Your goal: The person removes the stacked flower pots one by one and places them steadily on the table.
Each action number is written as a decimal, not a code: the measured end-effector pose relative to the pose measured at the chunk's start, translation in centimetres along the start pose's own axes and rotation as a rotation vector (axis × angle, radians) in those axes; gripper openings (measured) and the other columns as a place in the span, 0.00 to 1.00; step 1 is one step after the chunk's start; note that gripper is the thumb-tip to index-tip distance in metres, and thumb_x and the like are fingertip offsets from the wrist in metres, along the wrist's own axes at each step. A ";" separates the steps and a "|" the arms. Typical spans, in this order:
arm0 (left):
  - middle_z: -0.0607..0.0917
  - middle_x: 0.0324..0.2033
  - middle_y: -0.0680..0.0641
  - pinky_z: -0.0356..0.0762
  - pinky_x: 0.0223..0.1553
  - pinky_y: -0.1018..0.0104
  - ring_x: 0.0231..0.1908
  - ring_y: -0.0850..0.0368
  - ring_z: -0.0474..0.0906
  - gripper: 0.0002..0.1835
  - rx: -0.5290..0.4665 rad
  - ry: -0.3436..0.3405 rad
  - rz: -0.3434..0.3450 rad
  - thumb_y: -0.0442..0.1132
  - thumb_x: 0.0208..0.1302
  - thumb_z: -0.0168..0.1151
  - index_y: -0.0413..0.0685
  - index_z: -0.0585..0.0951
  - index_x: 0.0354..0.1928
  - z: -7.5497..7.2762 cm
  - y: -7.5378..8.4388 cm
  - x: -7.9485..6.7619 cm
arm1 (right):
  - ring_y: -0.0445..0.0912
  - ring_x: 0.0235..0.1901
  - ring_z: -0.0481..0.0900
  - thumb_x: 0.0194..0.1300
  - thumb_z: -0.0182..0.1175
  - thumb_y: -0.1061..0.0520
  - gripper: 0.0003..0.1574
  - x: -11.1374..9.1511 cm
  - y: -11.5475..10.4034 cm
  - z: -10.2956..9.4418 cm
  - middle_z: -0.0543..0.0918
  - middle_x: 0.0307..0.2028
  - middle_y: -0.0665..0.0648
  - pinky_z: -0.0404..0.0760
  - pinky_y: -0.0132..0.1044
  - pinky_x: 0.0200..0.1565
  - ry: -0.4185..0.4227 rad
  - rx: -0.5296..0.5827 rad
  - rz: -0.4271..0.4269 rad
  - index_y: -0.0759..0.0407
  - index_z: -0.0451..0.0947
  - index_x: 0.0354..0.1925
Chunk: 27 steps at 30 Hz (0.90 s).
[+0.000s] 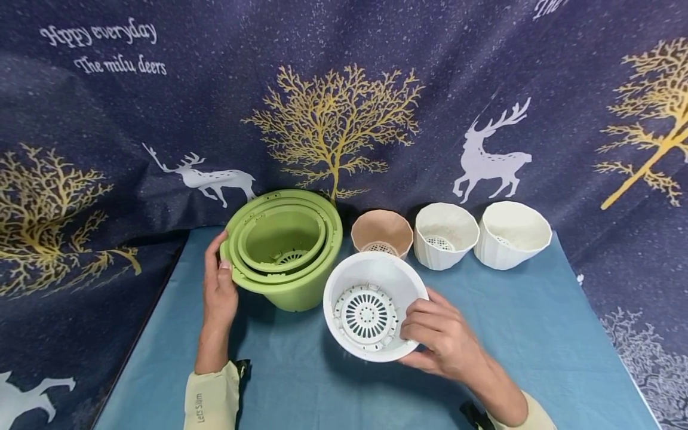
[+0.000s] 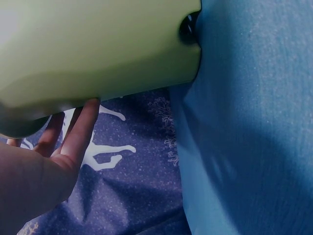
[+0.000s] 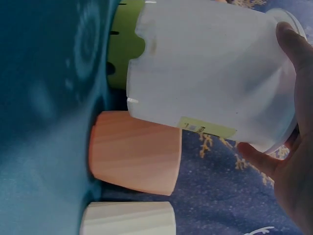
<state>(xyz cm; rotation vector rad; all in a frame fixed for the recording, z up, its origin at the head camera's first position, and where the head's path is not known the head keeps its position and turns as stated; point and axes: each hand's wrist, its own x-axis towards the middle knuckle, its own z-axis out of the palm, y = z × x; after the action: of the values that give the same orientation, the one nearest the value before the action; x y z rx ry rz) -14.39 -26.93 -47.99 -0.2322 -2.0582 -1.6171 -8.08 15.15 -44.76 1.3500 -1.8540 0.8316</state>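
My left hand (image 1: 219, 292) holds the left rim of a large green flowerpot (image 1: 297, 294), which has smaller green pots nested inside it. In the left wrist view, fingertips (image 2: 89, 108) touch the green wall under the rim. By its right rim, a white flowerpot (image 1: 344, 276) is gripped in my right hand (image 1: 438, 334), with fingers over the edge into the pot and the thumb outside. Its mouth faces the head camera, showing a slotted drainage base. A yellowish label (image 3: 208, 127) is stuck on its side in the right wrist view.
Along the back stand a terracotta-coloured pot (image 1: 380, 224), a white fluted pot (image 1: 445, 254) and a cream fluted pot (image 1: 502, 254). Blue cloth (image 1: 301, 388) covers the table. A dark curtain (image 1: 376, 36) with deer and trees hangs behind.
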 end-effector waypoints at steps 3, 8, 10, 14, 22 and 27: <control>0.65 0.78 0.42 0.64 0.65 0.74 0.71 0.58 0.66 0.27 0.009 0.003 0.003 0.43 0.87 0.36 0.48 0.62 0.82 0.0 0.0 0.0 | 0.45 0.34 0.82 0.73 0.68 0.41 0.22 -0.4 0.3 0.3 0.85 0.29 0.46 0.75 0.59 0.47 -0.017 0.018 -0.025 0.54 0.84 0.30; 0.66 0.77 0.41 0.64 0.65 0.74 0.71 0.58 0.66 0.28 0.012 0.008 0.009 0.41 0.86 0.37 0.48 0.63 0.82 0.0 -0.1 0.1 | 0.44 0.34 0.82 0.73 0.68 0.41 0.21 -1.1 0.6 0.9 0.85 0.29 0.46 0.75 0.59 0.47 -0.039 0.022 -0.029 0.54 0.83 0.29; 0.66 0.77 0.41 0.64 0.65 0.74 0.71 0.59 0.66 0.28 0.009 0.009 0.011 0.39 0.85 0.37 0.47 0.63 0.82 0.0 -0.2 0.1 | 0.44 0.35 0.83 0.73 0.67 0.41 0.22 -1.3 0.6 1.1 0.85 0.29 0.45 0.75 0.59 0.48 -0.052 0.016 -0.023 0.54 0.83 0.29; 0.66 0.77 0.39 0.64 0.66 0.74 0.71 0.59 0.66 0.28 0.001 0.005 0.022 0.37 0.84 0.37 0.44 0.63 0.81 -0.1 -0.2 0.2 | 0.44 0.36 0.82 0.73 0.67 0.40 0.22 -1.8 0.5 1.3 0.85 0.29 0.44 0.75 0.59 0.50 -0.083 0.007 -0.019 0.53 0.83 0.29; 0.66 0.78 0.39 0.64 0.67 0.73 0.72 0.56 0.66 0.28 -0.024 0.002 0.022 0.40 0.85 0.37 0.45 0.63 0.82 0.0 -0.1 0.1 | 0.44 0.37 0.82 0.73 0.67 0.40 0.21 -2.4 0.6 1.8 0.83 0.29 0.44 0.74 0.58 0.51 -0.106 0.004 -0.015 0.52 0.82 0.29; 0.65 0.78 0.39 0.64 0.67 0.73 0.72 0.56 0.65 0.28 -0.021 0.004 0.017 0.40 0.85 0.37 0.45 0.63 0.82 0.0 -0.3 0.1 | 0.43 0.37 0.82 0.73 0.67 0.39 0.21 -2.8 0.6 2.0 0.83 0.29 0.43 0.74 0.58 0.52 -0.115 0.000 0.007 0.51 0.82 0.29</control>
<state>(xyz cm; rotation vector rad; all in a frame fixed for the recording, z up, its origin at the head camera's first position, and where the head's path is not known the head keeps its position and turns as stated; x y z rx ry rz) -14.62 -27.06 -48.17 -0.2534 -2.0318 -1.6281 -8.39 15.16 -48.21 1.4186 -1.9475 0.7717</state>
